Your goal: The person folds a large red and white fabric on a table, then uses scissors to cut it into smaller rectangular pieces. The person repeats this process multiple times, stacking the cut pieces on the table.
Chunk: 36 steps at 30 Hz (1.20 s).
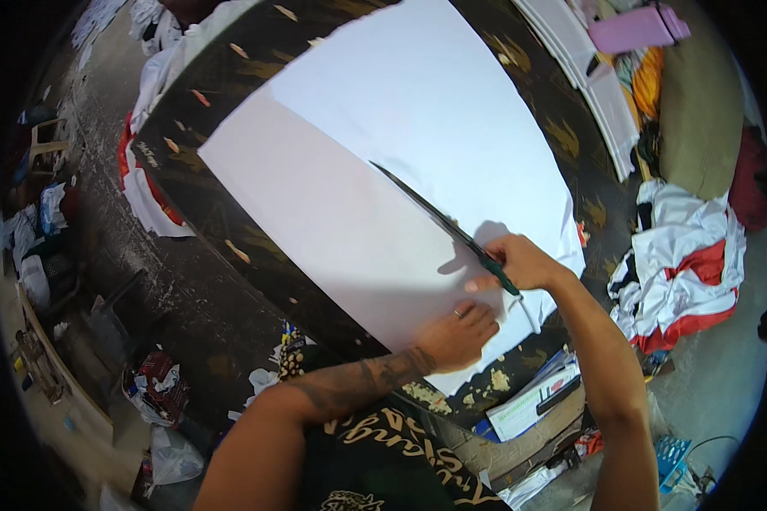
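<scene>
A large white cloth [452,94] lies spread over a dark patterned table. On it rests a stiff, slightly pinkish-white sheet [315,221] with a long straight edge. My right hand [520,262] is closed round the dark green handle of long shears [439,217]. The blades point to the far left, along the sheet's edge, and look nearly closed. My left hand [462,337], with a ring on one finger, presses on the near part of the sheet, fingers slightly bent, just below the shears' handle. A rumpled fold of cloth shows beside the handle.
Crumpled white and red cloth [686,264] lies right of the dark table [179,170]. Papers [533,400] sit at its near edge. A pink bottle-shaped thing [639,30] and a greenish sack [699,111] are at the far right. Bags and clutter line the floor on the left.
</scene>
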### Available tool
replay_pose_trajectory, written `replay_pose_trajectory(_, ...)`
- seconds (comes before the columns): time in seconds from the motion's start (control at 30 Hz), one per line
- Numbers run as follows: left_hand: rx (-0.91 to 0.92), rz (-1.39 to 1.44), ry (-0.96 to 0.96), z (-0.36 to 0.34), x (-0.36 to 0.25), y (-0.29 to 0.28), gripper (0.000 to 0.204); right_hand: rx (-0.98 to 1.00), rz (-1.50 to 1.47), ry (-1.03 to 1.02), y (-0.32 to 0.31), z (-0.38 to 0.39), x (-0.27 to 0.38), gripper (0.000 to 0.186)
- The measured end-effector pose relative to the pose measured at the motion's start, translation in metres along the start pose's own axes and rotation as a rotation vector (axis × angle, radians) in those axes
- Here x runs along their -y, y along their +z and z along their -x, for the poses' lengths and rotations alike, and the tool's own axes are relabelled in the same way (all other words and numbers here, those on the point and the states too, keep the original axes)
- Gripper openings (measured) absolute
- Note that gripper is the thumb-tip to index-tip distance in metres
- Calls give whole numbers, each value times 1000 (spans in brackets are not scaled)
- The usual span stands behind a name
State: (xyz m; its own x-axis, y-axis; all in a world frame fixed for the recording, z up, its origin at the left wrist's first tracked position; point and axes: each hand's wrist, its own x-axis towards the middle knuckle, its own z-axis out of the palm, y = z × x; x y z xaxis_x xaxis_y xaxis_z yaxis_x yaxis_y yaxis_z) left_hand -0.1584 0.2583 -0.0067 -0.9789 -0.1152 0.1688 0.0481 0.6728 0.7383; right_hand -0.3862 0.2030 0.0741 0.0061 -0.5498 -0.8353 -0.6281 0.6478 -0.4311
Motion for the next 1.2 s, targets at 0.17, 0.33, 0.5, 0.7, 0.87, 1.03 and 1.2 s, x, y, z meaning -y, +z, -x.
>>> replay_pose_trajectory(0.17, -83, 131, -27, -1, 1, -9, 44, -7, 21, 5, -9, -20, 38, 69)
replay_pose_trajectory(0.33, 31, 159, -51, -5, 2, -14, 45, 102, 99, 142, -22, -34, 77, 73)
replay_pose_trajectory(0.5, 46, 242, -22, -8, 10, -14, 34, -7, 44, 93, -24, -54, 114, 70)
replay_pose_trajectory(0.7, 173, 302, -36, -7, 16, -19, 34, 25, -50, 10, -25, -75, 143, 74)
replay_pose_trajectory(0.87, 149, 258, -72, -10, 9, 0, 35, -29, 7, 65, -19, -94, 179, 72)
replay_pose_trajectory(1.03, 48, 513, -21, 3, 45, -83, 41, -178, -90, -22, -21, -67, 178, 59)
replay_pose_trajectory(1.2, -449, -479, -494, -8, 173, -247, 77, -629, -508, 88, 53, 71, 59, 58)
